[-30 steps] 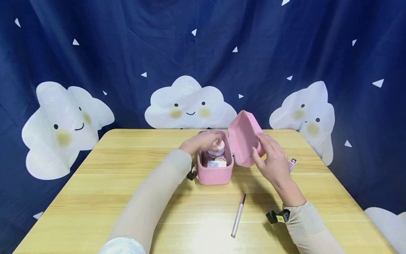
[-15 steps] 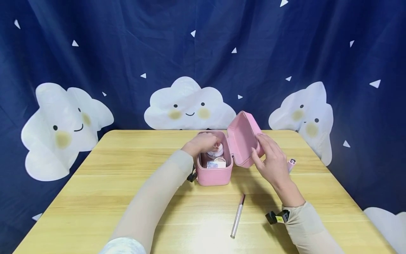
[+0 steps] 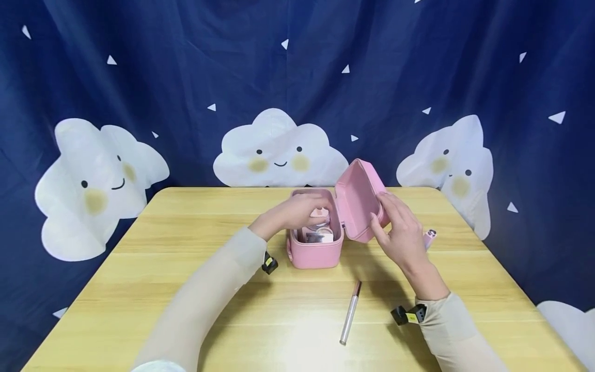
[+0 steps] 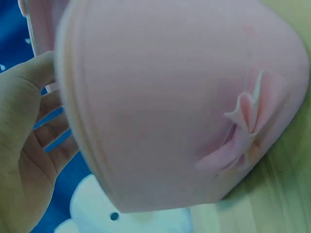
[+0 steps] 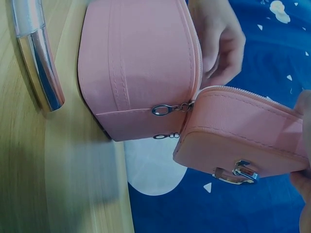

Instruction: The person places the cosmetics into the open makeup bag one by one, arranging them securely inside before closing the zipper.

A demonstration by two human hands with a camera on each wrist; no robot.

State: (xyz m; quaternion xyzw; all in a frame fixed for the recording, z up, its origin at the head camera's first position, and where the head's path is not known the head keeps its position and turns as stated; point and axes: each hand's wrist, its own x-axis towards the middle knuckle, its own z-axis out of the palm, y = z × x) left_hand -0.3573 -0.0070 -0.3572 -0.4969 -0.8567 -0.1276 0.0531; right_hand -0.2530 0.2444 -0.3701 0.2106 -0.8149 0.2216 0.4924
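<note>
A pink cosmetic case [image 3: 316,257] stands on the table with its lid [image 3: 359,206] swung out to the right. My left hand [image 3: 297,211] reaches over the case's left rim. Its fingers are spread in the left wrist view, and their tips are hidden behind the case wall. Beneath them, a round pinkish-white container [image 3: 319,213] partly shows inside the case. Nearer the front inside lies a small box with a shiny top [image 3: 321,237]. My right hand [image 3: 403,232] holds the lid's outer edge, with the thumb and fingers on either side of it.
A slim tube with a rose-gold cap [image 3: 349,315] lies on the wooden table [image 3: 139,289] in front of the case. Behind my right hand, a small lilac cylinder [image 3: 429,238] is partly hidden. A blue cloud-patterned curtain [image 3: 186,62] hangs behind the table.
My left hand first dips with the white-lidded jar into the case, then comes up and shifts right with fingers spread. The small box's top looks darker. My right hand stays on the lid.
</note>
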